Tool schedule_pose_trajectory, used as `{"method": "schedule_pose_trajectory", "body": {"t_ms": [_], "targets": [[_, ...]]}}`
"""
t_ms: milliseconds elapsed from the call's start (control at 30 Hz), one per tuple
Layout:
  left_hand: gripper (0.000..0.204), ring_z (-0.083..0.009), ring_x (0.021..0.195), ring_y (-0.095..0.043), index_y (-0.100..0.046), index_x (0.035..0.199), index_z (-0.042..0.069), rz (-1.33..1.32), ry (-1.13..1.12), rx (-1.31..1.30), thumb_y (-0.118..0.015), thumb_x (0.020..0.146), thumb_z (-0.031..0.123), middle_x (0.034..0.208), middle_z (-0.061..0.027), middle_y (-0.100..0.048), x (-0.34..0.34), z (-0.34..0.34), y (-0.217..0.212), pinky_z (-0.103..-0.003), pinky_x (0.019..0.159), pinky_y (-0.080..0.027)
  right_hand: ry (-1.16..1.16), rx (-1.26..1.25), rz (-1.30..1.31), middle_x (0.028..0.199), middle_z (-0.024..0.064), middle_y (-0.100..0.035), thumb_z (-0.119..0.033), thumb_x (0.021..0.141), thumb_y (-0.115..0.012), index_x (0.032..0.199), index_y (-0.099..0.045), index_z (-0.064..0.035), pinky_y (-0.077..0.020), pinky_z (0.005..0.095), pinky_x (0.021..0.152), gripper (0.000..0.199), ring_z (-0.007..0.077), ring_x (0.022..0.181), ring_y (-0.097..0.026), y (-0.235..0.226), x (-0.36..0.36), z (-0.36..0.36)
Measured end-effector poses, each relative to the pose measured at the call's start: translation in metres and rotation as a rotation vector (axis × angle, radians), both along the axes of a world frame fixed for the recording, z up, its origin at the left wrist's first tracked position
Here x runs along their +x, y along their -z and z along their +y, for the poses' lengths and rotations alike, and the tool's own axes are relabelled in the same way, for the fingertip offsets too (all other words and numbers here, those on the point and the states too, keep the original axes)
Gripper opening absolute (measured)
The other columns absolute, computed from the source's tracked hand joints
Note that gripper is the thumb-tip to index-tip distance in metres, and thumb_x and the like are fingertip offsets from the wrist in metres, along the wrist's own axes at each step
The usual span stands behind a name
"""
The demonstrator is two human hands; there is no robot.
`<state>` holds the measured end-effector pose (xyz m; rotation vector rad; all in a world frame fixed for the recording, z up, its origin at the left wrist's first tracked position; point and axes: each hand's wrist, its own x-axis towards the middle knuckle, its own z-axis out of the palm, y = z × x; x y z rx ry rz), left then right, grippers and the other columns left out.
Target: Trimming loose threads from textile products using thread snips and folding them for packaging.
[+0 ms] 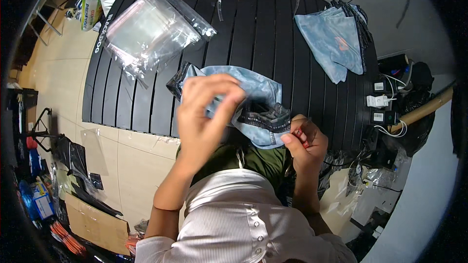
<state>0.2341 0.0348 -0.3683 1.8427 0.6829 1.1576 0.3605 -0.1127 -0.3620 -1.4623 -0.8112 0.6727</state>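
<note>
Light blue mottled boxer briefs (258,83) with a dark printed waistband lie bunched at the table's near edge, waistband opening toward me. My right hand (309,143) grips the waistband's right end between thumb and fingers. A small red object (301,138) shows inside that same hand; its kind is mostly hidden. Above the left part of the briefs hovers my left hand (204,112), slightly blurred, with fingers curled and thumb and forefinger tips close together. Whatever is in that pinch, if anything, is too small to make out.
A stack of clear plastic bags (151,29) lies at the far left of the black slatted table (253,19). Folded blue briefs (334,41) rest at the far right. Chargers with white cables (380,101) sit by the right edge. A cardboard piece (95,221) lies on the floor.
</note>
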Motion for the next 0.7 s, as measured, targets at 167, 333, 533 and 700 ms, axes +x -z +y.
{"method": "schedule_pose_trajectory", "body": {"t_ms": [167, 333, 533, 700], "targets": [[0.019, -0.0127, 0.084, -0.053, -0.06, 0.093, 0.001, 0.116, -0.28, -0.295, -0.052, 0.088, 0.017, 0.091, -0.0068, -0.06, -0.037, 0.036, 0.025, -0.024, 0.073, -0.041, 0.103, -0.006, 0.13, 0.065, -0.004, -0.045, -0.002, 0.075, -0.062, 0.076, -0.053, -0.0038, -0.027, 0.0173, 0.049, 0.01, 0.0025, 0.053, -0.036, 0.006, 0.002, -0.003], [0.038, -0.0208, 0.109, -0.047, -0.055, 0.114, 0.007, 0.022, 0.333, -0.35, -0.061, 0.081, 0.024, 0.114, -0.0068, -0.056, -0.023, 0.02, 0.021, -0.032, 0.093, -0.034, 0.159, -0.079, 0.296, 0.067, 0.0002, -0.047, -0.002, 0.078, -0.057, 0.089, -0.053, 0.0, -0.0277, 0.0219, 0.042, 0.012, 0.0049, 0.046, -0.035, 0.008, 0.003, -0.004], [0.036, -0.0211, 0.112, -0.043, -0.057, 0.107, 0.003, 0.003, 0.795, -0.336, -0.057, 0.084, 0.031, 0.109, -0.0068, -0.055, 0.021, 0.003, 0.01, -0.034, 0.097, -0.03, 0.107, 0.049, 0.525, 0.065, 0.0004, -0.048, -0.007, 0.082, -0.053, 0.099, -0.052, 0.0007, -0.028, 0.021, 0.043, 0.019, 0.0063, 0.044, -0.034, 0.008, 0.003, -0.003], [0.019, -0.0143, 0.082, -0.048, -0.062, 0.093, 0.005, 0.049, 0.815, -0.535, -0.066, 0.078, 0.016, 0.08, -0.002, -0.053, 0.031, 0.001, 0.01, -0.028, 0.079, -0.037, 0.173, 0.005, 0.492, 0.065, -0.0006, -0.047, -0.006, 0.082, -0.05, 0.096, -0.051, -0.0011, -0.0276, 0.0202, 0.044, 0.015, 0.0055, 0.044, -0.034, 0.006, 0.012, -0.009]]}}
